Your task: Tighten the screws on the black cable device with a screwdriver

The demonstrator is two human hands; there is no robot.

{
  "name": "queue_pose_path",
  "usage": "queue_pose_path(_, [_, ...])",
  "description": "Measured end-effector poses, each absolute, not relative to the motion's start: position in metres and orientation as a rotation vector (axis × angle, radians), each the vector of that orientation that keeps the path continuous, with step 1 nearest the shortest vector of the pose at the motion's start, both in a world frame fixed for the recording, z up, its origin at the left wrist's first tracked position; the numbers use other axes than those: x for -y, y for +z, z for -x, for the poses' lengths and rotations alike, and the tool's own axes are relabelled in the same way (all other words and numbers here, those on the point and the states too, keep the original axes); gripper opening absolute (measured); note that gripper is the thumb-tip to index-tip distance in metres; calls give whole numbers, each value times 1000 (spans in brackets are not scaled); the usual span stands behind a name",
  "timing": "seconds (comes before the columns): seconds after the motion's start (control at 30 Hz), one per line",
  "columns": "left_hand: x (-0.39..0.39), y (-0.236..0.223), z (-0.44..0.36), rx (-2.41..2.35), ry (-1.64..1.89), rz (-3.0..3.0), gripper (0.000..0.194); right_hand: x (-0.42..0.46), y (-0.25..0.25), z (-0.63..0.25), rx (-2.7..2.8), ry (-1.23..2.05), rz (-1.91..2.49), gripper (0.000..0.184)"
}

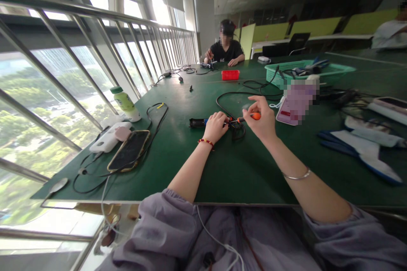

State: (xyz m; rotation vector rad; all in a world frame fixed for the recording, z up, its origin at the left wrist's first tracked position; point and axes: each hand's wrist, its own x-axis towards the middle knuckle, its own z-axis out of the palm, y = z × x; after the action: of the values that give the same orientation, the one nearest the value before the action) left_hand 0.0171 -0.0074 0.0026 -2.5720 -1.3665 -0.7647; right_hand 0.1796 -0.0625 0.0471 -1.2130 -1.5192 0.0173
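My right hand (261, 120) grips a screwdriver (254, 116) with an orange and black handle, its thumb and index finger on the handle. The thin shaft points left toward my left hand (216, 127). Under the fingers of that hand lies a long, dark device (197, 123) with a blue part, held down against the green table. Its exact kind I cannot make out. Beside the screwdriver, a black cord (239, 132) bunches on the table. My left fingers hide the middle of the device, and the screwdriver's tip is too small to see clearly.
On the left are a phone (129, 150), a white power bank (110, 137) and a green bottle (124, 103). A red box (230, 75) and a teal basket (338, 69) of tools stand farther back. Blue-white gloves (361, 148) lie right; another person (226, 46) sits opposite.
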Motion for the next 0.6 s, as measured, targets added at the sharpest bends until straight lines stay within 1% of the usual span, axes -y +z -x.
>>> queue_pose_path(0.13, [7,3,-17,1370,-767,2577,7,65,49,-179,1524,72,1344,19])
queue_pose_path(0.23, [8,3,-17,1369,-770,2577,7,66,49,-178,1541,105,1337,16])
queue_pose_path(0.27, [8,4,-17,1371,-770,2574,7,66,48,-178,1555,95,1305,17])
queue_pose_path(0.3, [8,4,-17,1373,-771,2570,8,65,48,-178,1569,73,1263,21])
queue_pose_path(0.37, [8,4,-18,1376,-770,2564,8,64,47,-179,1580,14,1167,37])
queue_pose_path(0.43, [8,4,-18,1372,-772,2565,7,63,46,-180,1568,-9,1111,46])
queue_pose_path(0.5, [8,3,-18,1365,-780,2569,7,63,46,-180,1557,17,1142,45])
queue_pose_path(0.53, [8,3,-18,1361,-782,2571,7,63,46,-180,1563,36,1186,41])
queue_pose_path(0.6, [8,3,-17,1361,-781,2571,8,64,48,-180,1575,72,1288,28])
